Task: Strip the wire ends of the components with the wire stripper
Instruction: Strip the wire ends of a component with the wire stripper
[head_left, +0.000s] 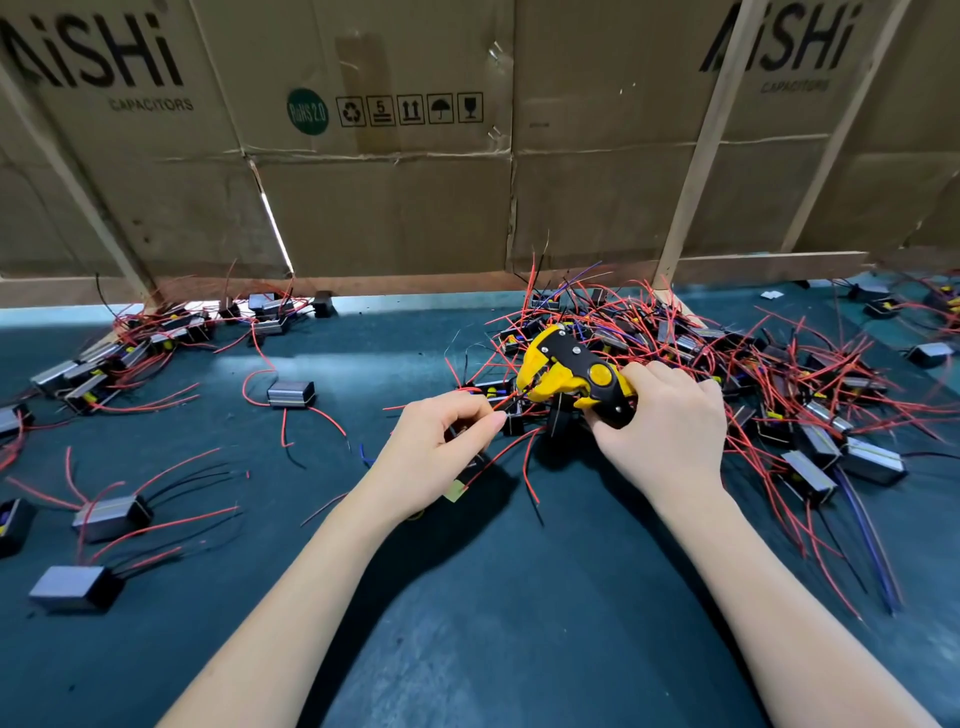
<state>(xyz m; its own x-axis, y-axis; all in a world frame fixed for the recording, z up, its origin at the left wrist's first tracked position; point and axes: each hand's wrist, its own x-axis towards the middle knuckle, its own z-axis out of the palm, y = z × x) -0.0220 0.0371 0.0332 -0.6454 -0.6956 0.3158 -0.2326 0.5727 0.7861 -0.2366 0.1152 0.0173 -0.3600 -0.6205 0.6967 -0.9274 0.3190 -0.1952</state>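
A thin red wire (503, 402) is pinched in the left hand (441, 447), its end fed into the jaws of the yellow wire stripper (571, 376), whose handles are gripped by the right hand (665, 431), mid-table just left of the big tangled pile of components (779, 384). The wire looks light and floppy, so it's probably best held close to the tip. Kinks seem likely otherwise.
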